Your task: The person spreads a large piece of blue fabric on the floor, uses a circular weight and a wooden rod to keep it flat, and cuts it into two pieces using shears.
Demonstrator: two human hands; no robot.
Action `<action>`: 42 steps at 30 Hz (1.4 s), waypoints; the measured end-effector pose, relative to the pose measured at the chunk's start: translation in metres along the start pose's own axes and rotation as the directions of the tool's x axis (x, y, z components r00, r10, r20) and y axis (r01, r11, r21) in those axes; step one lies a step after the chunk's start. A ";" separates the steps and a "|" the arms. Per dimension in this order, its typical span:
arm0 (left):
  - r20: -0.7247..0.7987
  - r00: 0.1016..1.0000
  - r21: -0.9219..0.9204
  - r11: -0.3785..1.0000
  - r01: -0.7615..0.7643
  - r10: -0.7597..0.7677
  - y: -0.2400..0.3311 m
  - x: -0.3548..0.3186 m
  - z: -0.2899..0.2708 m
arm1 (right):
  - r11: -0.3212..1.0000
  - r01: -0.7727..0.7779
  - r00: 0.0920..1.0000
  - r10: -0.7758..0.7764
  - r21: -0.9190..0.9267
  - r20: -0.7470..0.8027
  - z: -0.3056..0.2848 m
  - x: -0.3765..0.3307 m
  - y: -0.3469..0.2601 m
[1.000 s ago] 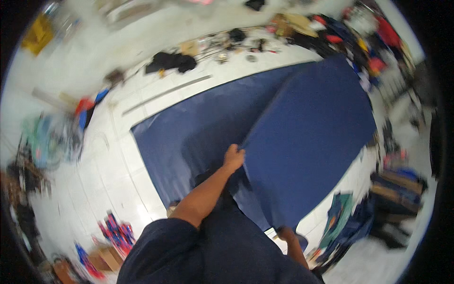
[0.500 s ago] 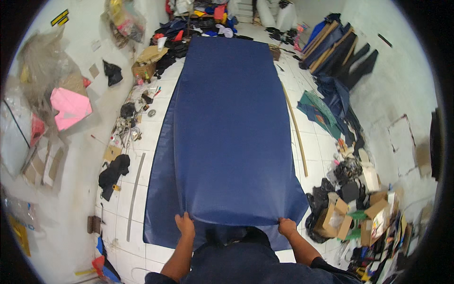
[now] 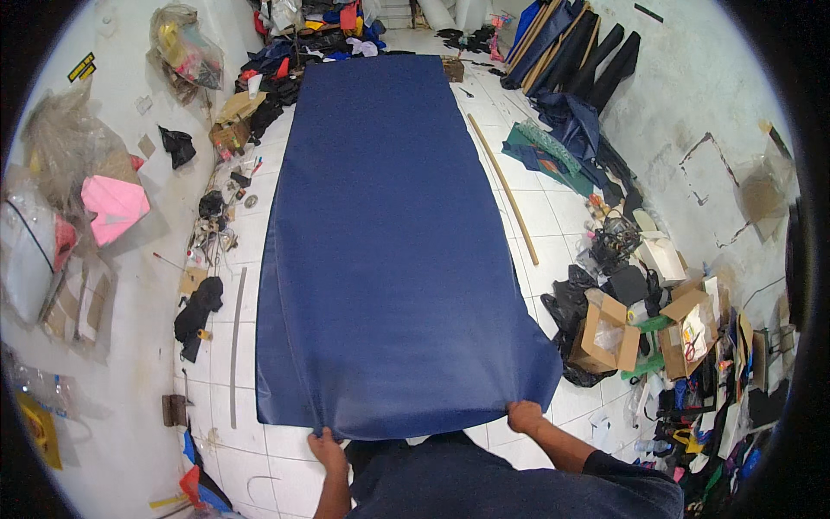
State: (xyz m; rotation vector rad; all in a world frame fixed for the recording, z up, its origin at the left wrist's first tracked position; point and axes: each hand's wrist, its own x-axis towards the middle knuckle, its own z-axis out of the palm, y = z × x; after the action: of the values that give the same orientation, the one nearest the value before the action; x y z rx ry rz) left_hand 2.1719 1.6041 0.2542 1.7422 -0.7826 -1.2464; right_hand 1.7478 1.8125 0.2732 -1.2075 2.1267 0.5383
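A long sheet of dark blue material (image 3: 389, 225) stretches over the tiled floor, away from me. Its near edge is lifted a little and curves in front of my body. My left hand (image 3: 328, 450) pinches this edge toward the left, where a crease runs up from the fingers. Closed on the same edge further right is my right hand (image 3: 525, 417), with small folds fanning out from it. The sheet's near right corner droops beyond that hand. Another layer of the blue material shows along the left side, under the top one.
On the right lie a wooden stick (image 3: 504, 190), a green cloth (image 3: 545, 157), black plastic bags and an open cardboard box (image 3: 605, 336). Fabric rolls (image 3: 562, 43) lean on the right wall. A grey strip (image 3: 238, 346) and a black cloth (image 3: 199, 316) lie left.
Both hands have drawn the sheet's near edge back toward my body, and the top layer now covers more of the lower layer on the left. The view has shifted slightly.
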 end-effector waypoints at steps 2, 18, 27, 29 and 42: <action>-0.001 1.000 -0.045 0.999 -0.026 0.026 -0.004 -0.033 -0.008 | 0.992 0.098 0.991 -0.091 0.073 -0.101 0.023 -0.023 0.009; 0.438 0.686 0.006 0.765 0.644 -0.581 -0.288 0.060 0.007 | 0.891 0.038 0.843 0.214 0.453 -0.493 0.254 0.137 0.067; 0.449 0.729 0.627 0.763 0.155 -0.517 -0.400 0.198 0.035 | 0.952 0.094 0.792 0.106 0.291 -0.601 0.336 0.330 0.076; 0.447 0.770 0.684 0.729 0.034 -0.455 -0.426 0.241 0.020 | 0.963 0.116 0.757 0.072 0.242 -0.650 0.349 0.361 0.067; 0.523 0.768 0.601 0.799 -0.026 -0.369 -0.515 0.370 0.036 | 0.977 0.167 0.823 -0.061 0.137 -0.565 0.446 0.466 0.083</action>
State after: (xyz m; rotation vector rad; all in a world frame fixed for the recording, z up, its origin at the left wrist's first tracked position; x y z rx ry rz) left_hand 2.2628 1.5163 -0.3686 1.9083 -1.5507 -1.9164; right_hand 1.6389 1.8433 -0.3672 -1.5074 2.4856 -0.0908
